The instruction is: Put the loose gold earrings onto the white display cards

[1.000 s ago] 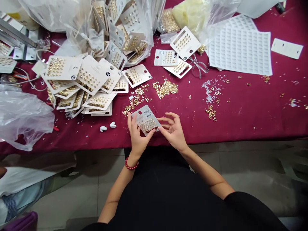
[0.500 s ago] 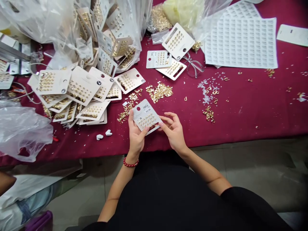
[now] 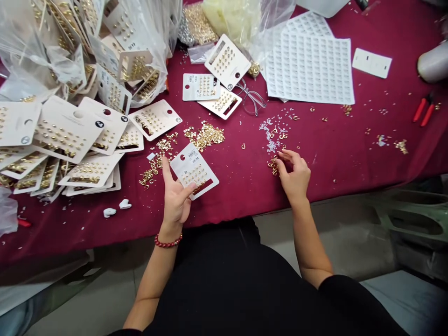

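Observation:
In my left hand (image 3: 176, 198) is a white earring card (image 3: 196, 171) with rows of small gold studs and a price label, gripped at its lower left edge between thumb and fingers. The card is tilted above the table's front part. My right hand (image 3: 295, 176) is over a small heap of gold hoop-like pieces (image 3: 272, 166); its thumb and bent fingers are slightly apart at the heap's edge. Whether a fingertip touches a piece cannot be made out. Just beyond the card lies a pile of tiny gold parts (image 3: 206, 136), with gold hooks (image 3: 149, 177) left of it.
Stacked earring cards (image 3: 63, 133) and a full clear bag (image 3: 157, 60) occupy the left. Behind are three loose cards (image 3: 227, 60), glasses (image 3: 255, 100) and label sheets (image 3: 310, 70). Small clear bits (image 3: 271, 135) lie past my right hand. Red-handled pliers (image 3: 423, 111) rest far right.
My right hand has left the card and moved right to the heap of gold pieces. My left hand still holds the card. The view has shifted right.

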The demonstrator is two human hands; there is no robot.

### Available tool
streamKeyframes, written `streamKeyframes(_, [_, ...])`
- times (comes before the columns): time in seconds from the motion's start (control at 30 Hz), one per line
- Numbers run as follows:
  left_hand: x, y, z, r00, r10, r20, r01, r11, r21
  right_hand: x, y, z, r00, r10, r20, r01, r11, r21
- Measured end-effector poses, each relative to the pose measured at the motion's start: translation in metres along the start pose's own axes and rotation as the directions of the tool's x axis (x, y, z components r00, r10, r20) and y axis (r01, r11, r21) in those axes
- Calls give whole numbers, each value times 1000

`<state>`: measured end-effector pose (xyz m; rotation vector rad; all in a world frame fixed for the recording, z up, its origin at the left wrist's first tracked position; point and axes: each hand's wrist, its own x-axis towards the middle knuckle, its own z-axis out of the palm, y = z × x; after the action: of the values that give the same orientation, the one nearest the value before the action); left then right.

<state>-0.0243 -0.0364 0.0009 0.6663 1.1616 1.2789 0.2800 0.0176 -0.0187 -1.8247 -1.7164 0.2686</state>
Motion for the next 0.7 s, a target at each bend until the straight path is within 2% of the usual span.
streamKeyframes(0.1, [-2, 0, 0, 999, 23, -31, -24, 999, -21, -1, 4, 6, 999, -50, 8, 50, 998, -48])
streamKeyframes(0.17, [-4, -2, -2, 999, 0, -40, -2, 999, -50, -3, 4, 11, 998, -55, -20, 54, 998, -31])
streamKeyframes(0.3, [-3, 0, -13, 992, -114, -48, 100, 969, -224, -3, 5, 20, 993, 9, -118, 9, 989, 149])
streamKeyframes(0.4, [3, 9, -18, 981, -190, 49, 194, 894, -405, -5, -5, 23, 973, 116, -200, -40, 937, 347])
streamKeyframes(0.5, [9, 18, -17, 959, -217, 180, 280, 813, -510, -11, -23, 25, 968, 155, -199, -39, 872, 488])
streamKeyframes(0.6, [10, 19, -16, 942, -242, 233, 332, 781, -529, -17, -39, 26, 973, 139, -186, -19, 846, 532])
streamKeyframes(0.7, [8, 13, -18, 935, -260, 242, 349, 797, -493, -22, -48, 28, 979, 117, -166, -10, 846, 534])
